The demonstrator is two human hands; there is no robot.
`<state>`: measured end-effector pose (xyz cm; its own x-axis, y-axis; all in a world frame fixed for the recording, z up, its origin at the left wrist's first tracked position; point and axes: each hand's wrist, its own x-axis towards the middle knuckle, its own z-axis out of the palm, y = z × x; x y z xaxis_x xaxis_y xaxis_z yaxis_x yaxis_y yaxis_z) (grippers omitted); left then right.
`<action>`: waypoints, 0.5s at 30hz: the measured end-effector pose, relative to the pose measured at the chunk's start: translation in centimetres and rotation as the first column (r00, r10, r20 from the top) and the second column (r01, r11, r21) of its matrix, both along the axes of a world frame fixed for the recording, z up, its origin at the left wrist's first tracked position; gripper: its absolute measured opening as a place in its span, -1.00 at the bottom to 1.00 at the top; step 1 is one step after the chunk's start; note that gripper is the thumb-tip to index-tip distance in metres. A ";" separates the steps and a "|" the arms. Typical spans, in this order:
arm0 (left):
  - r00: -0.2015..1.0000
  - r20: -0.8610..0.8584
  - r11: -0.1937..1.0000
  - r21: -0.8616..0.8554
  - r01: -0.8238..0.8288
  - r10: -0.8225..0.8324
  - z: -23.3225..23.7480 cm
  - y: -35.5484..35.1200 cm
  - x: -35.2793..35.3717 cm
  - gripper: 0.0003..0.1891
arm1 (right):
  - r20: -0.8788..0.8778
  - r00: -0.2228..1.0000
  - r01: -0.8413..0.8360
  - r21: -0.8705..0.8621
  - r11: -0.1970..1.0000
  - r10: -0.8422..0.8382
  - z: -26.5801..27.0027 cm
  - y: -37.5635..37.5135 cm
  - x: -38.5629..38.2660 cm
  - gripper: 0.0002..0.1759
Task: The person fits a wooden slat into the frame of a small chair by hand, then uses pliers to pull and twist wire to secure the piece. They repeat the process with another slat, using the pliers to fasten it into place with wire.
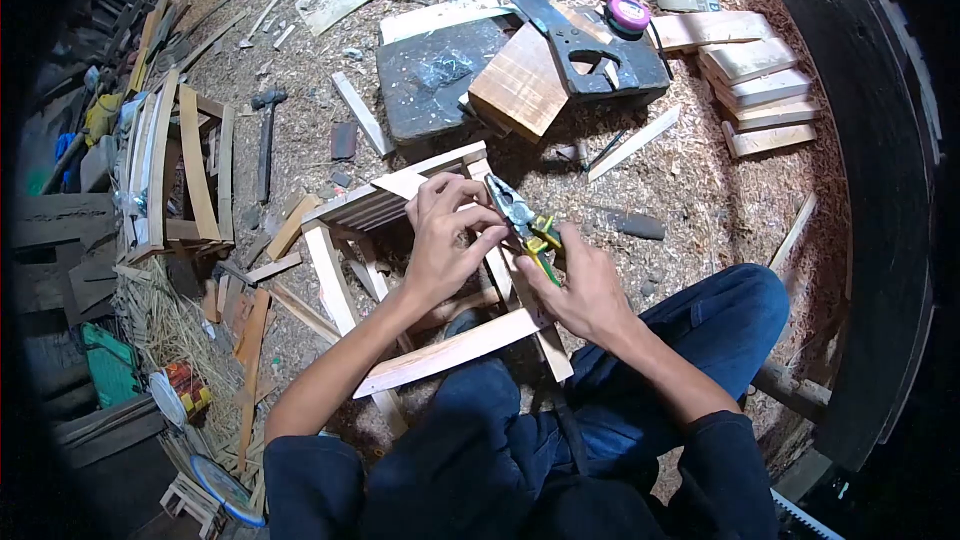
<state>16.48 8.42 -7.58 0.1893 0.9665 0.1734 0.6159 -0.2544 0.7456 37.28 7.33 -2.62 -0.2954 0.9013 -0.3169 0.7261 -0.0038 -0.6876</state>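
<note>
A small wooden slatted frame (345, 285) rests against my knees on the sawdust floor. My left hand (447, 240) presses on its top rail, with the fingertips pinched at the jaws of a pair of pliers (520, 220). My right hand (585, 290) grips the pliers by their yellow-green handles, and the jaws point up and left at the rail. What the jaws bite on is hidden by my fingers.
A handsaw (565, 30) lies on boards and a dark slab (430, 80) ahead. A hammer (266, 140) lies to the left, beside another slatted frame (175, 170). Stacked wood blocks (755, 80) sit at upper right, a pink tape roll (628, 12) near them. Offcuts litter the floor.
</note>
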 end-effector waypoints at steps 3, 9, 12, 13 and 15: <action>1.000 0.022 1.000 -0.020 0.000 0.001 0.3 -0.1 0.0 -0.85 | -0.128 0.991 0.033 0.058 0.998 -0.026 0.6 0.0 -0.1 -0.46; 0.999 0.027 0.999 -0.028 -0.020 0.021 0.1 -0.2 0.0 -0.85 | 0.053 0.998 -0.026 -0.044 0.999 0.029 0.4 0.3 0.0 -0.47; 0.999 0.037 0.999 -0.044 -0.019 0.020 0.3 -0.1 0.1 -0.85 | -0.182 0.983 0.054 0.112 0.992 -0.033 0.5 0.3 0.1 -0.45; 1.000 0.028 1.000 -0.026 -0.013 0.014 0.1 -0.1 0.0 -0.85 | -0.245 0.969 0.067 0.120 0.991 -0.036 0.8 0.3 0.0 -0.44; 0.999 0.043 1.000 -0.009 -0.029 0.029 -0.1 -0.2 0.1 -0.86 | -0.104 0.995 0.001 0.084 0.996 0.008 0.1 -0.1 -0.1 -0.45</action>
<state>16.60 8.24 -7.67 0.1535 0.9730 0.1724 0.5901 -0.2302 0.7738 37.15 7.28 -2.53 -0.3260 0.9224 -0.2073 0.6502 0.0596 -0.7574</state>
